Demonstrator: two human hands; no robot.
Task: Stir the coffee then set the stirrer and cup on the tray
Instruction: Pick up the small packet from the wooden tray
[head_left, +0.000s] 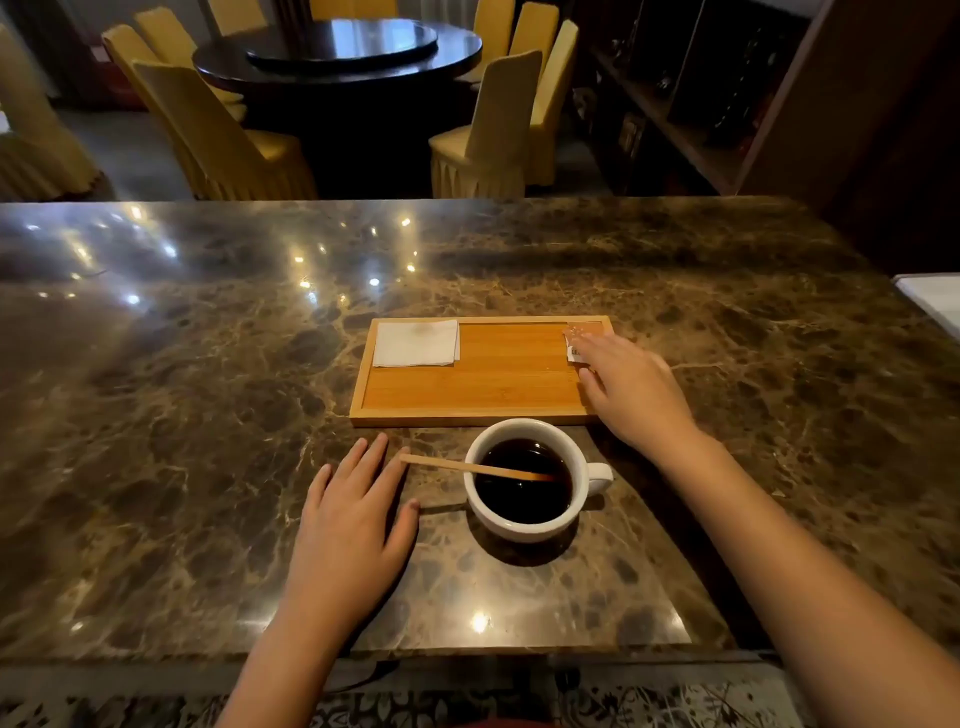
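Nearest the camera, the left hand lies flat on the dark brown veined marble counter, palm down, fingers spread and straight, gripping nothing. Its fingertips end just beside the free end of the thin pale wooden stirrer, though whether they touch it I cannot tell.

Just right of that hand stands the round white ceramic cup of black coffee, on the counter, its handle turned to the right. The stirrer leans across the cup's left rim, one end dipped in the coffee and the other jutting out over the counter towards the left hand.

Directly behind the cup, almost touching it, is the shallow rectangular bamboo tray. Neither cup nor stirrer is on it yet. A folded white paper napkin fills its far left corner, leaving the middle bare.

The right hand reaches over the tray's right edge, fingers loosely extended and open, resting on a small torn paper sachet in the far right corner; no closed grip on it shows.

By my reading the stirring has yet to begin. To do it well, one hand should pinch the stirrer's dry end while the other steadies the cup by its handle, and the circles should be kept slow and small, since the coffee sits fairly high and the stick could lever out over the rim
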